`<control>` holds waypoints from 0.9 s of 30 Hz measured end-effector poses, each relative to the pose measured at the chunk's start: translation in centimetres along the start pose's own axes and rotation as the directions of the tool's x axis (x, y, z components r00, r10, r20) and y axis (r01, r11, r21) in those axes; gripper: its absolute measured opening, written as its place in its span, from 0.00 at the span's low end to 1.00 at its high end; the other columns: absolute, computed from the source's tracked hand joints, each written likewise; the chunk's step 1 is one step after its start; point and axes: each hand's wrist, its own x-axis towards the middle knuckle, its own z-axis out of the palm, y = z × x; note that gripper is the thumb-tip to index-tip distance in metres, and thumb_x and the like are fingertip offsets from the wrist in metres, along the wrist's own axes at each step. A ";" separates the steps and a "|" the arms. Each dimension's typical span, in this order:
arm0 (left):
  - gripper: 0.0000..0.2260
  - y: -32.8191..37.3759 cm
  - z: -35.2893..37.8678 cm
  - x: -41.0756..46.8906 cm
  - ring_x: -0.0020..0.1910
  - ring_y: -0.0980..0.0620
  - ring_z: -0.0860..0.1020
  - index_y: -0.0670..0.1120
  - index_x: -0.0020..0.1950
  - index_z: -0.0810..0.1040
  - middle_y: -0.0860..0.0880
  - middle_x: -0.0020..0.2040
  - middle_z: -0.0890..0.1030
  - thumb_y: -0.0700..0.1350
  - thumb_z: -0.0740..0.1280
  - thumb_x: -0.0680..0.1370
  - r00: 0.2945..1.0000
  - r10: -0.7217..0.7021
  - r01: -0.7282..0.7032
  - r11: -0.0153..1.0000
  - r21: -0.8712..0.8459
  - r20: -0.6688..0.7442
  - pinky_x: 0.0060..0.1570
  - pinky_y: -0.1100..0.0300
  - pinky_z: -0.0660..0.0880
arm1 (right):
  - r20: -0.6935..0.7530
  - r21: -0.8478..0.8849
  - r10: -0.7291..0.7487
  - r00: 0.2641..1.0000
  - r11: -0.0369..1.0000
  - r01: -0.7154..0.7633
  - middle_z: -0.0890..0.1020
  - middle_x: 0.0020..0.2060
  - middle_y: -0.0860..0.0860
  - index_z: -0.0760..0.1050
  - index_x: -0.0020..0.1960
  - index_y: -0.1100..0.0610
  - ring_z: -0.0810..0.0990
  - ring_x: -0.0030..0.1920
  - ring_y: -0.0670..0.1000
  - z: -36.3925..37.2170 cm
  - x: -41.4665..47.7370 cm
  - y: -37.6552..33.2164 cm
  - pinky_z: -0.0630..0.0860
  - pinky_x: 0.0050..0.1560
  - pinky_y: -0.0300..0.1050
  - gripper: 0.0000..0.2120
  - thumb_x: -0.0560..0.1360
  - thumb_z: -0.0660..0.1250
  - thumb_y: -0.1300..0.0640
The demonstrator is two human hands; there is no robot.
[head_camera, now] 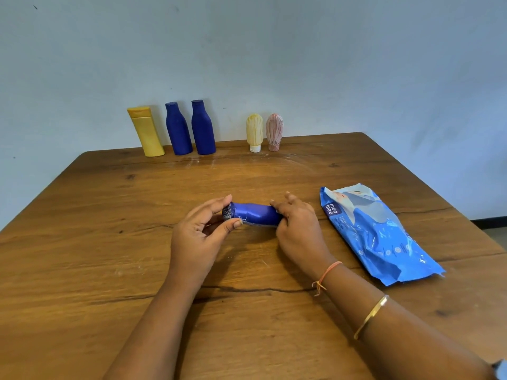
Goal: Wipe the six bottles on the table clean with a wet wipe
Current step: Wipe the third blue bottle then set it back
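A blue bottle (256,214) lies on its side just above the middle of the wooden table (109,242), held at both ends. My left hand (200,231) pinches its left end, where a small greyish speckled patch (227,212) shows between thumb and fingers; I cannot tell whether that is the wipe or the cap. My right hand (297,226) grips the bottle's right end. Along the back edge stand a yellow bottle (146,131), two dark blue bottles (178,129) (203,127), a small cream tube (254,133) and a small pink tube (274,132).
A blue wet-wipe pack (375,231) lies flat on the table to the right of my right hand. A pale wall rises directly behind the row of bottles. A dark crack runs across the tabletop under my forearms.
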 end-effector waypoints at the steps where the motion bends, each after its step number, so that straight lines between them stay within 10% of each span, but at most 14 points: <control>1: 0.20 0.1 0.1 -0.1 0.57 0.61 0.77 0.50 0.60 0.78 0.58 0.56 0.78 0.45 0.72 0.68 1.000 0.002 -0.002 1.000 0.000 -0.004 0.57 0.66 0.74 | -0.024 0.007 -0.016 1.000 1.000 0.016 0.63 0.72 0.53 0.67 0.70 0.54 0.59 0.71 0.52 0.2 -0.3 -0.6 0.56 0.70 0.44 0.22 0.77 0.56 0.66; 8: 0.19 0.2 0.0 -0.3 0.49 0.61 0.81 0.58 0.57 0.76 0.57 0.54 0.81 0.48 0.72 0.67 0.999 -0.032 0.032 0.998 -0.051 0.000 0.49 0.67 0.76 | -0.020 0.127 -0.329 0.944 0.936 0.329 0.67 0.70 0.48 0.61 0.72 0.53 0.59 0.72 0.45 0.8 -2.3 -4.1 0.54 0.72 0.41 0.26 0.76 0.58 0.66; 20: 0.24 0.3 0.2 -0.2 0.60 0.64 0.74 0.54 0.61 0.75 0.59 0.58 0.76 0.36 0.73 0.69 0.997 0.017 -0.023 0.997 0.077 0.078 0.58 0.71 0.71 | 0.142 0.116 0.002 0.990 0.993 -0.019 0.67 0.71 0.52 0.60 0.73 0.51 0.67 0.68 0.49 -1.8 0.1 0.4 0.65 0.69 0.46 0.25 0.78 0.55 0.66; 27: 0.20 -0.3 0.4 -0.2 0.46 0.67 0.79 0.53 0.57 0.76 0.58 0.49 0.79 0.36 0.73 0.69 0.999 -0.011 0.009 0.998 0.061 0.032 0.47 0.75 0.73 | 0.063 0.064 -0.284 0.957 0.958 0.280 0.63 0.73 0.51 0.58 0.74 0.55 0.56 0.73 0.46 -0.1 -2.0 -3.9 0.48 0.72 0.37 0.27 0.76 0.55 0.68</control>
